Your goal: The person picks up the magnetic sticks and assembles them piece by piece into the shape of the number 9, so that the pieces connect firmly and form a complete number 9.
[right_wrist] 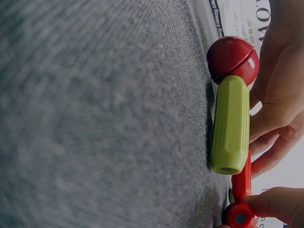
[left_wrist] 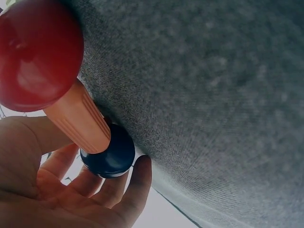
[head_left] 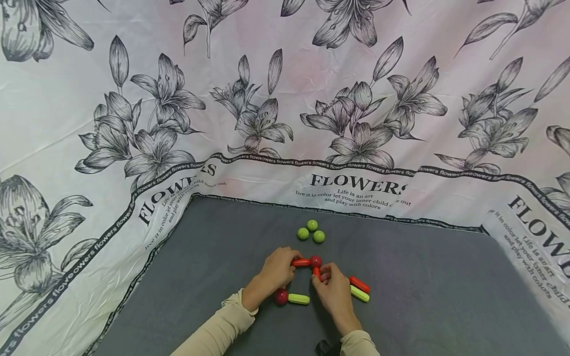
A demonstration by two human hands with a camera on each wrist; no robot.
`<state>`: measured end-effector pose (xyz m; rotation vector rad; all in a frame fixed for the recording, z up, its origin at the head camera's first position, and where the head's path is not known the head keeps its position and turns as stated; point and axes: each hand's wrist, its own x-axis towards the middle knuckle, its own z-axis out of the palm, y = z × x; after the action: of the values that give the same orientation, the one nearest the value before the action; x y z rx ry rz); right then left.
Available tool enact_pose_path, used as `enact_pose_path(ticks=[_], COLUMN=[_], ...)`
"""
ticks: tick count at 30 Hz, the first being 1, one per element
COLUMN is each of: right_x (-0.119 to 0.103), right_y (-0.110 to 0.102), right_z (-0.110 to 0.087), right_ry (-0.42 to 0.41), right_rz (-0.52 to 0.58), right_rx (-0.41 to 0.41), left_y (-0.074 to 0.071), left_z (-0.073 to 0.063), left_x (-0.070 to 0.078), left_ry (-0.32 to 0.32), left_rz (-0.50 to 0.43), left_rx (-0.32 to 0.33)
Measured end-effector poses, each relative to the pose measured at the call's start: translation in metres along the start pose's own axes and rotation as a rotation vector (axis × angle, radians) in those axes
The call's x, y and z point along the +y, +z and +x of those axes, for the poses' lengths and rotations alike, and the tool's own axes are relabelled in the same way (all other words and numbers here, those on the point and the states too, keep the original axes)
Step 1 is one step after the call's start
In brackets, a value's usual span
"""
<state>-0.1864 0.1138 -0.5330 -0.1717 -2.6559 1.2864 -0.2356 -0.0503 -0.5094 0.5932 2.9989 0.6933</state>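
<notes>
Nearest, a glossy red ball (head_left: 281, 296) meets a ridged light-green rod (head_left: 299, 298) on the grey, cloth-textured worktop (head_left: 231, 237). Beyond, the left hand (head_left: 275, 269) curls round a smooth dark-blue ball (left_wrist: 113, 160); steadying it lightly should prevent twisting. The right hand (head_left: 335, 287) pinches a slim red rod (head_left: 316, 272) beside the farther red ball (head_left: 315, 261); lining it up end-on, unforced, seems best. Farthest, three round green balls (head_left: 312, 225) cluster.

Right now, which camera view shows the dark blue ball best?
The left wrist view: the dark blue ball appears large and mostly uncovered in the left hand. In the head and right wrist views, I cannot see it.
</notes>
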Motion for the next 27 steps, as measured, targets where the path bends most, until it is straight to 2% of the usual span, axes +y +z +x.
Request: enact_pose_path(ticks=[11, 27], right_x=[-0.0011, -0.0032], right_y=[-0.0009, -0.0065], right_z=[-0.0006, 0.0013], right_ry=[0.024, 0.016], right_rz=[-0.005, -0.016], right_rx=[-0.013, -0.028], left_y=[-0.0006, 0.0012], left_z=[0.0003, 0.0012], left_x=[0.0002, -0.001], left_ry=[0.007, -0.016], left_rz=[0.015, 0.012], left_rx=[0.008, -0.008])
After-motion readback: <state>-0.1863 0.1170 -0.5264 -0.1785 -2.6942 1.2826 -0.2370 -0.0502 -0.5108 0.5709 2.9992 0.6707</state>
